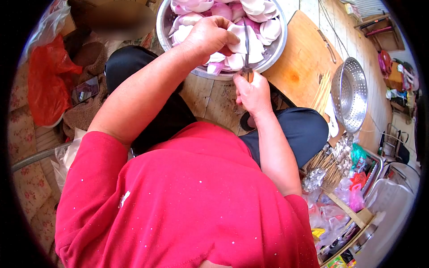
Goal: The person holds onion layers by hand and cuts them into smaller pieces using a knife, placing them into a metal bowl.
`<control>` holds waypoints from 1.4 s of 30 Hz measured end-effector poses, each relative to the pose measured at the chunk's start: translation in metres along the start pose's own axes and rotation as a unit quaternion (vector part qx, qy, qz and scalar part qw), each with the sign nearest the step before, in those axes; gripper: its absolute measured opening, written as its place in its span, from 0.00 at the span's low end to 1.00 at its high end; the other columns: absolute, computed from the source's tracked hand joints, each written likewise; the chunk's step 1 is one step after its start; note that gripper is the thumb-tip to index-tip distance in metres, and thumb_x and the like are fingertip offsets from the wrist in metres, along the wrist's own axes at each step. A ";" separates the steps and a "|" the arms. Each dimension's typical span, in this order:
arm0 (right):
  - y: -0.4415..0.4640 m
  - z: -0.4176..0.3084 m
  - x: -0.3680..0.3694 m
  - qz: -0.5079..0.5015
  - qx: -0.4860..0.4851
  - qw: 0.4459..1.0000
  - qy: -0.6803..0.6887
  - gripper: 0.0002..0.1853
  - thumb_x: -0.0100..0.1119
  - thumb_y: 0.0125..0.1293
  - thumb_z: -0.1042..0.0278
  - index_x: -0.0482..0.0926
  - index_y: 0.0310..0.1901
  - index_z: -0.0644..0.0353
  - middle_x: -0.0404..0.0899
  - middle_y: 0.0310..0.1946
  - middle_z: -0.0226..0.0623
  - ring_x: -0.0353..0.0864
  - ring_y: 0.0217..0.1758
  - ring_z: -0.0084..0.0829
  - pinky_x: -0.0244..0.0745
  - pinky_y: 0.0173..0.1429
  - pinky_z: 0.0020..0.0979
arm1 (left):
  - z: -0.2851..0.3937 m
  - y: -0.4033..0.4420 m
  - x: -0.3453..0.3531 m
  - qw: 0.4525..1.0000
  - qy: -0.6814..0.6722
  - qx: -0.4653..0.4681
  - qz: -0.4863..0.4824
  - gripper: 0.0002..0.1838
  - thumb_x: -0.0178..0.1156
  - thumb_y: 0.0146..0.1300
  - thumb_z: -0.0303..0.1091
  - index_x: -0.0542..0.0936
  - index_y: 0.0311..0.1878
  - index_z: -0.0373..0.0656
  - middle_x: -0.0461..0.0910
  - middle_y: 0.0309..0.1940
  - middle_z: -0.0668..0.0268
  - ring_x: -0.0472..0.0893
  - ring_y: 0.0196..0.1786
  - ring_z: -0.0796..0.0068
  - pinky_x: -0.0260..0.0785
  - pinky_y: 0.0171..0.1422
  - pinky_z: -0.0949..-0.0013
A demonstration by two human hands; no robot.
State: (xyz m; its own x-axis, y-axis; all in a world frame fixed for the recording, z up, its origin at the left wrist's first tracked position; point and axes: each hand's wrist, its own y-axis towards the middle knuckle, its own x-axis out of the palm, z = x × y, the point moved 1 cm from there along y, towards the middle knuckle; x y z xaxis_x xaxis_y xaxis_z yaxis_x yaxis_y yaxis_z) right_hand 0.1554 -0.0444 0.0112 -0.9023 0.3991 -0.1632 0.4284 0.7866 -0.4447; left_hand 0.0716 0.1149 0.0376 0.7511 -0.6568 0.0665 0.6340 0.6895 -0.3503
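Note:
A round metal basin (pixel 283 35) filled with cut red onion pieces (pixel 257 8), white inside and purple outside, stands at the top middle. My left hand (pixel 208 38) reaches over its near left side, thumb and fingers closed on the edge of a white onion piece (pixel 240 39). In my right hand (pixel 254 93), at the basin's near rim, is a knife (pixel 246 44) with a narrow dark blade. The fist wraps its handle, and the blade points away from me across the onion pieces. Whether the blade is cutting into one of them is unclear.
Right of the basin lies a wooden board (pixel 297 49) with another knife (pixel 328 46) on it. Thin wooden skewers (pixel 321 91) and a metal colander (pixel 352 96) are nearer me. Bundled skewers (pixel 328 167) crowd the lower right. A red plastic bag (pixel 50 85) and phone (pixel 86 90) are left.

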 end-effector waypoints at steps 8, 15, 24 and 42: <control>0.036 -0.023 -0.019 0.063 0.008 0.998 -0.003 0.12 0.60 0.60 0.61 0.74 0.32 0.61 0.71 0.17 0.29 0.68 0.12 0.20 0.63 0.16 0.25 | 0.001 -0.003 0.002 1.000 0.020 -0.018 -0.016 0.17 0.65 0.54 0.27 0.77 0.48 0.34 0.81 0.35 0.62 0.82 0.33 0.72 0.77 0.33 0.70; 0.095 -0.030 -0.073 0.288 -0.063 0.930 -0.219 0.22 0.66 0.49 0.49 0.79 0.34 0.64 0.83 0.31 0.50 0.83 0.38 0.48 0.75 0.46 0.40 | -0.002 0.002 0.002 0.933 0.350 0.062 -0.050 0.22 0.67 0.55 0.35 0.78 0.52 0.36 0.82 0.43 0.58 0.81 0.47 0.71 0.72 0.56 0.71; 0.136 -0.041 -0.090 0.306 -0.010 0.903 -0.302 0.19 0.64 0.44 0.54 0.77 0.31 0.63 0.82 0.31 0.51 0.82 0.40 0.49 0.75 0.48 0.41 | -0.004 0.013 -0.002 0.974 0.215 0.070 -0.019 0.20 0.65 0.55 0.29 0.78 0.52 0.35 0.81 0.45 0.60 0.80 0.47 0.73 0.72 0.55 0.72; -0.004 -0.003 -0.027 0.112 -0.100 0.988 -0.019 0.17 0.65 0.62 0.57 0.77 0.42 0.65 0.81 0.28 0.34 0.78 0.25 0.23 0.74 0.32 0.27 | -0.012 0.010 0.013 0.999 0.040 -0.016 0.018 0.22 0.60 0.56 0.24 0.71 0.55 0.29 0.81 0.32 0.55 0.83 0.26 0.70 0.78 0.29 0.70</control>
State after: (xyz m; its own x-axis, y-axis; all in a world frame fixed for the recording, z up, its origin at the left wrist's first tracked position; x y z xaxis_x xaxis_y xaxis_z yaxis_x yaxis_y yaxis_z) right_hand 0.1779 -0.0571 0.0201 -0.7829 0.5595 -0.2721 0.6158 0.7593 -0.2105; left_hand 0.0853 0.1099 0.0234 0.7560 -0.6543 -0.0206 0.5994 0.7045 -0.3801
